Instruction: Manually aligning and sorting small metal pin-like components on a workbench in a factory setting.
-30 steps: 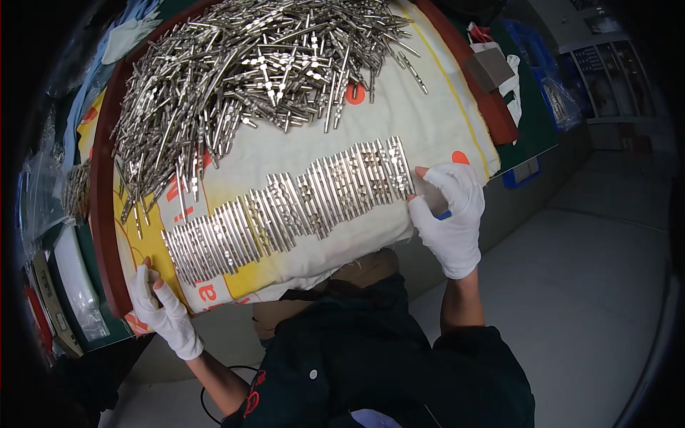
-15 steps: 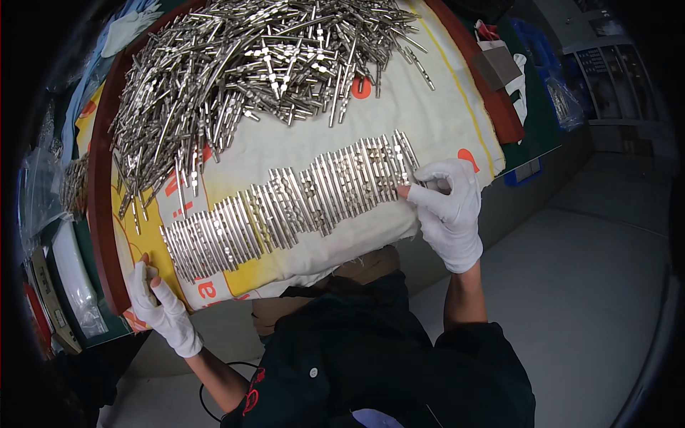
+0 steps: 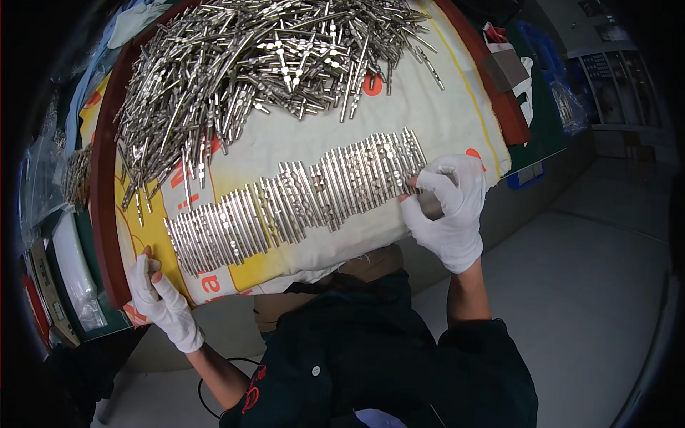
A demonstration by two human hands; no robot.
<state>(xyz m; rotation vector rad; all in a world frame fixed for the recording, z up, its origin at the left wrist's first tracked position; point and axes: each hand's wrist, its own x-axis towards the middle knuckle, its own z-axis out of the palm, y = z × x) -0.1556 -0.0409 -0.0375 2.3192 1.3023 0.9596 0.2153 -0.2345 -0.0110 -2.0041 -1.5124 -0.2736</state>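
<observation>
A row of slim, shiny metal rods with stepped, knobbed sections [image 3: 285,203] lies side by side across a cloth [image 3: 314,250]. My right hand [image 3: 453,210], in a white glove with bare thumb and index tips, is at the row's right end. Its thumb and index finger are curled in a pinch at the lower end of the last rods; the fingers partly hide that end. At the cloth's near left corner rests my left hand [image 3: 168,307], gloved likewise, fingers apart and holding nothing, left of the row.
A large jumbled heap of similar rods [image 3: 264,64] covers the far part of the cloth. Dark red raised edges [image 3: 107,214] bound the worktop on both sides. A grey-brown block [image 3: 501,70] sits on the right edge. Plastic bags [image 3: 75,271] lie at the left.
The slanted rods at the right end now lie closer against the row. My right hand has stayed beside them, its fingers slightly shifted. My left hand has hardly moved.
</observation>
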